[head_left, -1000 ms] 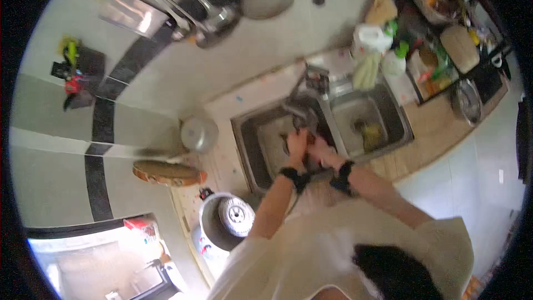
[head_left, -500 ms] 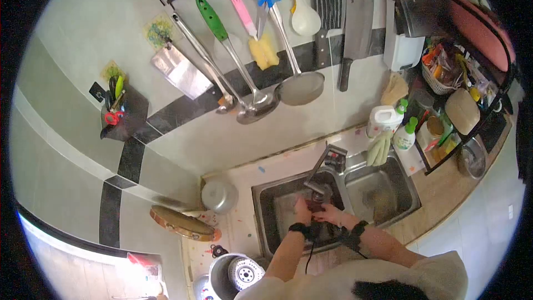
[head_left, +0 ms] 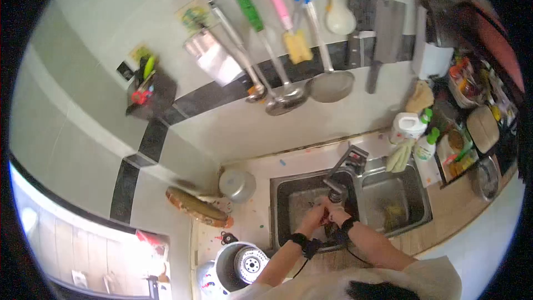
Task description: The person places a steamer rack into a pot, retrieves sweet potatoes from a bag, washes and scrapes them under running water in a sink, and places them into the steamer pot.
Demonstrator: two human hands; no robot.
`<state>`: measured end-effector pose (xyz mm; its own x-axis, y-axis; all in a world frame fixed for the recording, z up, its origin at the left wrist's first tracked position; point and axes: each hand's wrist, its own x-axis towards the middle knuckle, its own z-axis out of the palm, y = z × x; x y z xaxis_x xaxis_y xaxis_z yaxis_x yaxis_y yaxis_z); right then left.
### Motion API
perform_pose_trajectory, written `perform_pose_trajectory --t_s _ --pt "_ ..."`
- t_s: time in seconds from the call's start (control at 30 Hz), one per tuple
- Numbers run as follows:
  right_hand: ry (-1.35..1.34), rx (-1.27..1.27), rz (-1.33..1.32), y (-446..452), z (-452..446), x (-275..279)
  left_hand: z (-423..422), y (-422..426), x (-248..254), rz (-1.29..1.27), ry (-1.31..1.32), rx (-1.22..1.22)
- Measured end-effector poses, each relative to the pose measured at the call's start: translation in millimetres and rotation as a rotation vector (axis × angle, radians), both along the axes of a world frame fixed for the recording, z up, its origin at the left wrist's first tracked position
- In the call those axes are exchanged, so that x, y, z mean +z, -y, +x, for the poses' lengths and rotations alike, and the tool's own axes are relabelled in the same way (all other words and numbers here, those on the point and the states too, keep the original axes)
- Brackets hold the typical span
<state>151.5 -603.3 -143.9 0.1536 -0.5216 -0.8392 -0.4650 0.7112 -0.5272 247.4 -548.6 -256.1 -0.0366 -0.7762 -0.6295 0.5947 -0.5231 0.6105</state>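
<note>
Under the faucet (head_left: 345, 165), both hands are close together over the left sink basin (head_left: 288, 228). My left hand (head_left: 315, 216) is curled around a small dark red thing (head_left: 325, 220), whose kind I cannot make out. My right hand (head_left: 336, 214) presses in from the other side, its fingers closed against the same thing and partly hiding it. The faucet's dark spout end (head_left: 335, 191) is just above the hands. Both wrists wear black bands, and a dark cord hangs from each.
The right basin (head_left: 397, 197) has something yellowish in it. Green-capped bottles (head_left: 426, 145) and pale gloves (head_left: 400, 156) are behind it. A lidded pot (head_left: 237, 184) and an open pot (head_left: 225, 269) stand left. Ladles (head_left: 287, 100), scissors and a cleaver (head_left: 388, 33) hang above.
The camera view has shifted, so the scene sits further right. My hands have drawn closer together around the dark red thing, and the right hand now covers more of it.
</note>
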Motion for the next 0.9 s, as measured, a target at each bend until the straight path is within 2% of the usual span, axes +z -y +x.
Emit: perform_pose_trajectory --t_s 0.03,0.1,0.13,0.17,0.2,0.27,0.3,0.37,0.43,0.47,0.5,0.53,0.6,0.63,0.67,0.7,0.73,0.77,0.83,0.9 --pt "0.040 0.025 -0.040 -4.2 -1.8 17.4 1.5 3.7 -27.9 0.001 0.066 0.097" --pt "0.100 0.064 -0.103 -8.1 -2.8 44.3 14.6 4.1 -45.7 0.081 0.290 0.078" --pt "0.113 0.070 -0.161 -7.7 -5.2 30.2 16.6 4.0 -49.5 0.121 0.398 0.059" --pt "0.129 0.074 -0.243 -2.6 -4.5 5.6 5.7 -1.4 -29.1 -0.029 0.720 -0.046" --pt "0.145 0.086 -0.343 1.8 -6.7 -21.6 -13.8 -6.0 21.1 -0.182 1.038 -0.158" --pt "0.157 0.129 -0.528 14.8 -13.0 -61.9 -30.1 0.3 33.3 -0.153 0.981 -0.095" --pt "0.169 0.154 -0.596 22.9 -17.0 -72.5 -34.6 13.6 0.7 0.030 0.611 0.076" --pt "0.190 0.183 -0.705 33.2 -23.4 -84.3 -38.9 7.0 -9.4 -0.086 0.935 -0.030" --pt "0.195 0.152 -0.696 30.2 -25.9 -78.9 -35.8 10.1 -15.2 -0.169 1.182 -0.248" --pt "0.108 0.019 -0.540 17.8 -16.4 -52.3 -29.7 15.0 -14.5 -0.222 1.409 -0.487" --pt "0.074 0.055 -0.599 12.9 -11.9 -65.3 -23.0 20.2 -16.0 -0.278 1.661 -0.749" --pt "0.038 0.090 -0.658 7.7 -7.7 -77.3 -18.1 23.9 -19.5 -0.310 1.799 -0.940" --pt "0.066 0.221 -0.796 5.4 -7.7 -95.6 -12.5 28.6 -31.7 -0.248 1.714 -0.966" --pt "0.074 0.137 -0.664 4.6 -4.3 -50.7 -3.3 25.2 -65.8 -0.135 1.140 -0.580" --pt "0.163 0.056 -0.666 3.1 -5.5 -42.4 5.6 22.0 -98.6 -0.053 0.611 -0.115" --pt "0.253 -0.023 -0.667 1.9 -6.6 -37.6 7.6 18.1 -106.1 -0.004 0.398 0.045" --pt "0.422 -0.094 -0.807 0.3 -11.0 -52.4 9.5 14.2 -112.8 0.043 0.194 0.219" --pt "0.588 -0.168 -0.948 -1.8 -16.4 -57.4 7.4 13.1 -102.7 0.023 0.331 0.141" --pt "0.444 -0.237 -0.673 -8.0 -26.7 -56.3 -1.3 10.4 -78.5 -0.027 0.593 -0.022" --pt "0.320 -0.295 -0.412 -3.4 -22.6 -28.5 -5.3 13.8 -44.6 -0.103 0.860 -0.177"
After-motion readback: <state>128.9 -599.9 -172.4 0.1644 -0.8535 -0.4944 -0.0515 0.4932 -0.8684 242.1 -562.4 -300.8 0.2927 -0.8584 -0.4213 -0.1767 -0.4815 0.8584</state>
